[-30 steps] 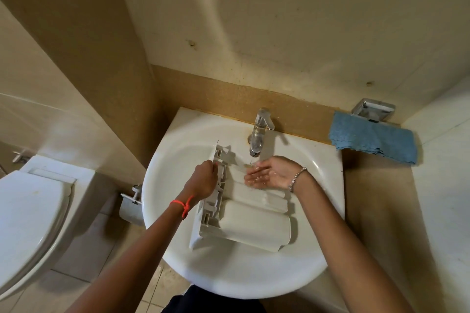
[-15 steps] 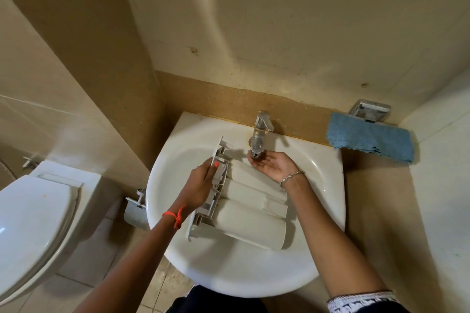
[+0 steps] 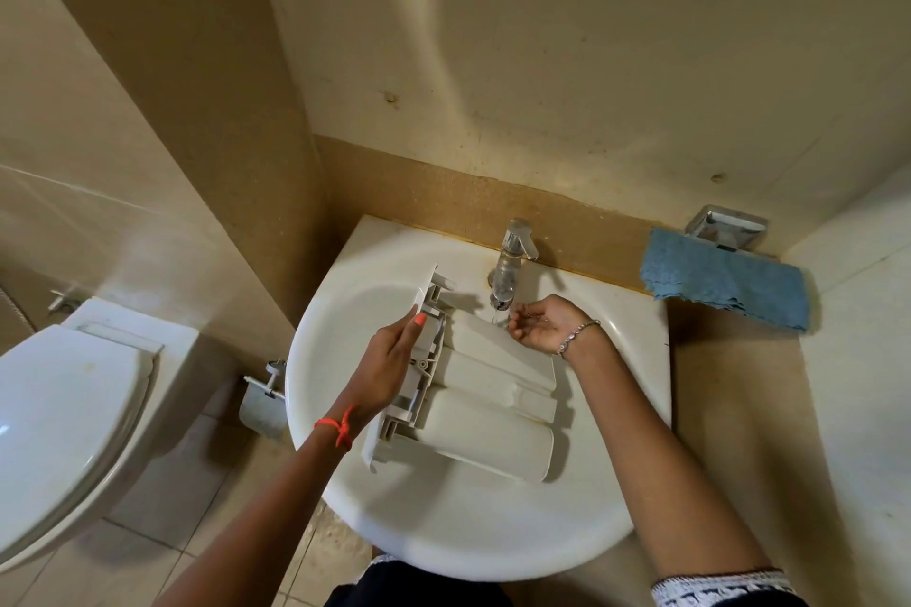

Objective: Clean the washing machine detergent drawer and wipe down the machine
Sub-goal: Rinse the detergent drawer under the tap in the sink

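A white detergent drawer (image 3: 488, 414) lies upside down across the white sink (image 3: 394, 522), its front panel to the left. My left hand (image 3: 389, 365) grips that front panel, thumb on its outer face. My right hand (image 3: 542, 323) is cupped palm-up under the chrome tap (image 3: 510, 261), just past the drawer's far corner. A thin stream of water runs from the tap onto its fingers. A blue cloth (image 3: 729, 283) hangs on the ledge right of the sink.
A white toilet (image 3: 64, 429) with its lid down stands at the left. A chrome wall fitting (image 3: 724, 227) sits behind the blue cloth. A small grey fixture (image 3: 261, 404) juts out below the sink's left side. Tiled walls close in on both sides.
My right hand moved from the drawer's back up under the tap spout, where water now runs. My left hand slid along the front panel, and the drawer shifted slightly.
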